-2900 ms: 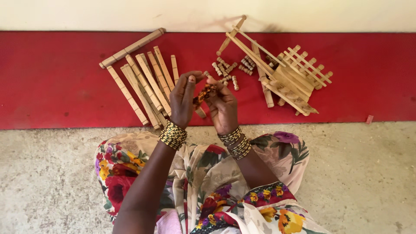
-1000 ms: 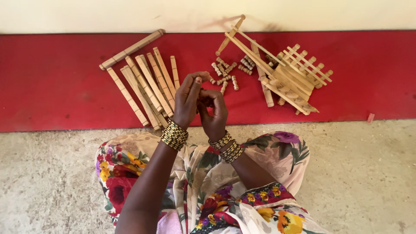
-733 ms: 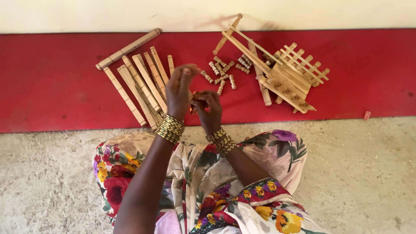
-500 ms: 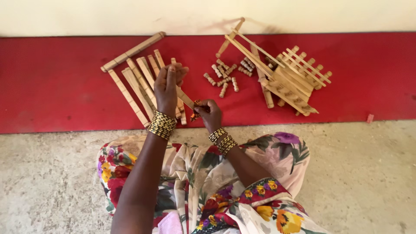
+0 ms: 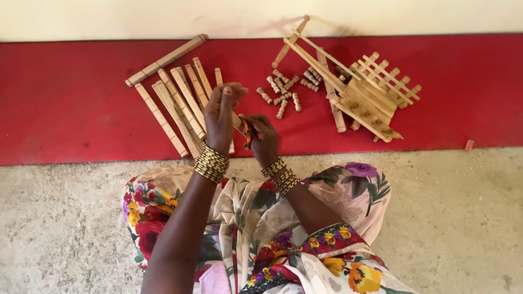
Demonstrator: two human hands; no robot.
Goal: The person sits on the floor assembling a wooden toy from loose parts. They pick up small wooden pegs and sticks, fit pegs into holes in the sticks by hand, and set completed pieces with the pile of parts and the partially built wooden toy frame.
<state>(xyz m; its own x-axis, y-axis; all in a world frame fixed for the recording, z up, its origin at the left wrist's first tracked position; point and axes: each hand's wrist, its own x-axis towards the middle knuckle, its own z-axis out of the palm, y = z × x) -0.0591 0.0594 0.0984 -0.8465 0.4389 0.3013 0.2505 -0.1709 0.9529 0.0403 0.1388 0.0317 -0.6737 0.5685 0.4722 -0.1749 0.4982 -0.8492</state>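
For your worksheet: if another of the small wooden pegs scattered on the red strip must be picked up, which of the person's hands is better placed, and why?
Probably the right hand: it sits closer to the small wooden pegs, which lie up and to its right. The left hand is over the flat wooden slats, farther from them.

You sat on the floor of what looked like a small home craft workspace, not a fitted workshop. A rough grey concrete floor (image 5: 81,228) ran up to a red-painted strip (image 5: 65,98) along a plain cream wall (image 5: 136,19). Loose wooden slats (image 5: 174,103), a scatter of short wooden pegs (image 5: 283,90) and a partly built slatted wooden frame (image 5: 365,98) lay straight on the red strip, beyond your floral-print skirt (image 5: 348,185).
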